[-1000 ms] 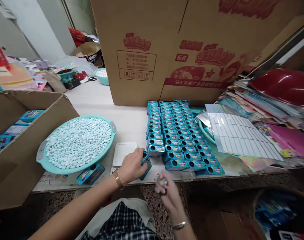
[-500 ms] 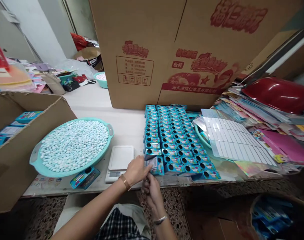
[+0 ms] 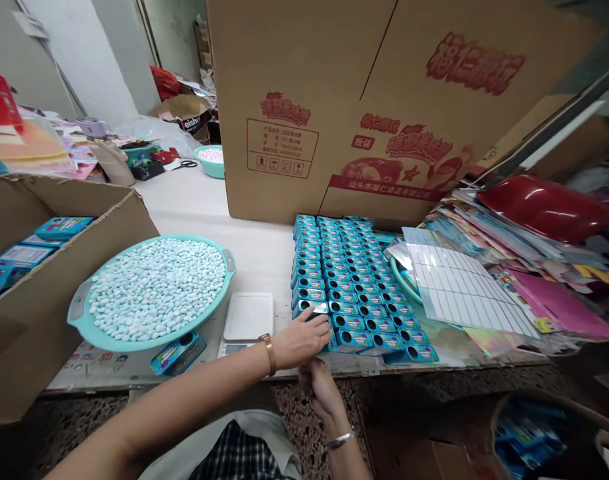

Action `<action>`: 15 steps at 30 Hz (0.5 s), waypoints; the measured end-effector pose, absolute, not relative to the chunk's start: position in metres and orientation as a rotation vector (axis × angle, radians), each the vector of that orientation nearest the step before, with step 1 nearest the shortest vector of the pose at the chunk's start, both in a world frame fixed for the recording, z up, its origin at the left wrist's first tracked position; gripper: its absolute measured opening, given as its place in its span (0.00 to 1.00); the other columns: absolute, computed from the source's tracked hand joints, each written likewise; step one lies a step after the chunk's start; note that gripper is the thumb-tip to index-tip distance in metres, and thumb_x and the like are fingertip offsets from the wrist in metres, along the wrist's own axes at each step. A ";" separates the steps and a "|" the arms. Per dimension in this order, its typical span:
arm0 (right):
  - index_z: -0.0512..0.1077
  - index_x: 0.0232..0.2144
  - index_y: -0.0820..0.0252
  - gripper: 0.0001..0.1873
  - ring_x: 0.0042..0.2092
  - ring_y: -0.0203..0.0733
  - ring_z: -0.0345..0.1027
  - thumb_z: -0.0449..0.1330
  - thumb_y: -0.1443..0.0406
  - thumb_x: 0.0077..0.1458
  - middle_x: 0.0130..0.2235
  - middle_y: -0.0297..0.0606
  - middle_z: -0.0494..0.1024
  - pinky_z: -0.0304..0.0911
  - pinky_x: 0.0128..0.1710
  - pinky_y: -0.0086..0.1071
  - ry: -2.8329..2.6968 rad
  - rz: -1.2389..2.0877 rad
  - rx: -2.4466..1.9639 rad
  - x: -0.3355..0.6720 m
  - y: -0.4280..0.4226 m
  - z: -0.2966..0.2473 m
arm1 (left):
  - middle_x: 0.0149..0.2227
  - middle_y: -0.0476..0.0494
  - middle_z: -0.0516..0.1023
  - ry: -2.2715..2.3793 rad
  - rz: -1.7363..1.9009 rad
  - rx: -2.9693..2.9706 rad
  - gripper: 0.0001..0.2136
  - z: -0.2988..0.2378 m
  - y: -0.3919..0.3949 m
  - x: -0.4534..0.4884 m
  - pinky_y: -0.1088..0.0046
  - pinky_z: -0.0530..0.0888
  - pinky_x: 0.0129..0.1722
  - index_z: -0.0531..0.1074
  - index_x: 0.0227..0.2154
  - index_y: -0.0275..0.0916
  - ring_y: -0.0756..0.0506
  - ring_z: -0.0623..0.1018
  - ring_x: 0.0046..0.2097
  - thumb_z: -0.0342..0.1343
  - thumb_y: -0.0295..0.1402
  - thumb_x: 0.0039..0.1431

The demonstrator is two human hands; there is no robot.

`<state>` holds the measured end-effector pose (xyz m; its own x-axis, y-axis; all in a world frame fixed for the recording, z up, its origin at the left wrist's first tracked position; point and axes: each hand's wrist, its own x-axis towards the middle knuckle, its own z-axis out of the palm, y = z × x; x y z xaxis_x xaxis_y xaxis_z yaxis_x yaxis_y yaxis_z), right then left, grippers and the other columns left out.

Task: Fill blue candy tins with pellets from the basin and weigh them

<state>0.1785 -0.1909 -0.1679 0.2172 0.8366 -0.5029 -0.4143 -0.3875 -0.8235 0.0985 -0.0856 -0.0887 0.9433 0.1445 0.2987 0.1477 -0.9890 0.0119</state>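
Note:
At the near left end of the rows of blue candy boxes point(image 3: 360, 283), my left hand point(image 3: 304, 340) is wrapped over a small blue candy box point(image 3: 333, 343). Most of that box is hidden under the fingers, and the fingertips reach the box behind it. Just below, at the table's front edge, my right hand point(image 3: 324, 390) has its fingers curled, partly covered by the left hand. What they hold, if anything, cannot be seen. To the left is a white kitchen scale point(image 3: 249, 317), partly covered by my left wrist. A turquoise basin point(image 3: 79, 303) holds pale blue and white candies point(image 3: 157, 290).
Blue boxes point(image 3: 179, 353) lie by the basin's near rim. An open cardboard carton point(image 3: 84, 267) with boxes stands left. A large carton point(image 3: 294, 73) blocks the back. Label sheets point(image 3: 464, 293) and a red bowl point(image 3: 544, 207) lie right. A container point(image 3: 527, 433) of blue boxes sits low right.
My left hand has shifted right and spread over the blue box, whose pale printed face was showing before. My right hand has moved slightly right and down. The view has also shifted slightly.

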 end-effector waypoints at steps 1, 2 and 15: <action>0.62 0.19 0.58 0.20 0.17 0.28 0.40 0.60 0.50 0.44 0.15 0.24 0.56 0.39 0.16 0.27 -0.428 1.467 -1.398 0.179 -0.192 -0.169 | 0.43 0.42 0.75 -0.256 -0.468 -3.070 0.07 -0.092 -0.084 0.097 0.59 0.58 0.58 0.68 0.43 0.36 0.42 0.70 0.52 0.47 0.29 0.65; 0.61 0.19 0.58 0.19 0.16 0.27 0.39 0.59 0.50 0.45 0.14 0.22 0.53 0.40 0.15 0.26 -0.416 1.499 -1.403 0.180 -0.193 -0.169 | 0.40 0.43 0.74 -0.302 -0.470 -3.058 0.05 -0.095 -0.083 0.094 0.60 0.61 0.55 0.69 0.39 0.36 0.43 0.71 0.48 0.49 0.30 0.64; 0.61 0.22 0.57 0.19 0.15 0.24 0.39 0.66 0.55 0.45 0.14 0.16 0.47 0.45 0.16 0.22 -0.082 1.498 -1.091 0.203 -0.174 -0.164 | 0.53 0.37 0.66 -1.141 -1.168 -2.985 0.24 -0.079 -0.113 0.052 0.58 0.67 0.55 0.60 0.56 0.38 0.38 0.65 0.55 0.58 0.32 0.57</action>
<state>0.2026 -0.1737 -0.1638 0.1627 0.8082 -0.5660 -0.7418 -0.2781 -0.6102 0.0519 -0.1130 -0.0789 0.5469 0.6671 0.5059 0.4901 -0.7450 0.4526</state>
